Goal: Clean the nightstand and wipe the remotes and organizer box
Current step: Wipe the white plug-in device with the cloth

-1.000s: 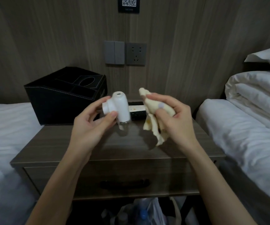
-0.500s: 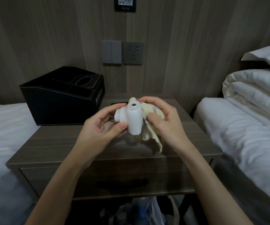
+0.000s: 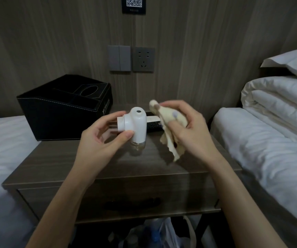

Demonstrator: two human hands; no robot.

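Observation:
My left hand (image 3: 101, 140) holds a small white plug-in device (image 3: 137, 126) with a clear bottle at its base, above the middle of the wooden nightstand (image 3: 58, 163). My right hand (image 3: 188, 129) grips a crumpled cream cloth (image 3: 169, 133) just to the right of the device, a small gap between them. A black organizer box (image 3: 62, 111) stands at the nightstand's back left. Behind my hands lie a white remote (image 3: 153, 119) and a dark remote (image 3: 153, 125), both mostly hidden.
White beds flank the nightstand on the left (image 3: 3, 149) and right (image 3: 269, 153), with folded duvets and a pillow (image 3: 280, 97) at the right. Wall switches (image 3: 119, 58) and a socket (image 3: 143, 59) sit above the nightstand. Plastic bags (image 3: 154, 235) lie under it, below the drawer (image 3: 119, 203).
Half a second ago the cloth was pressed against the white device. My right hand has now pulled the cloth away to the right; the device stays in my left hand.

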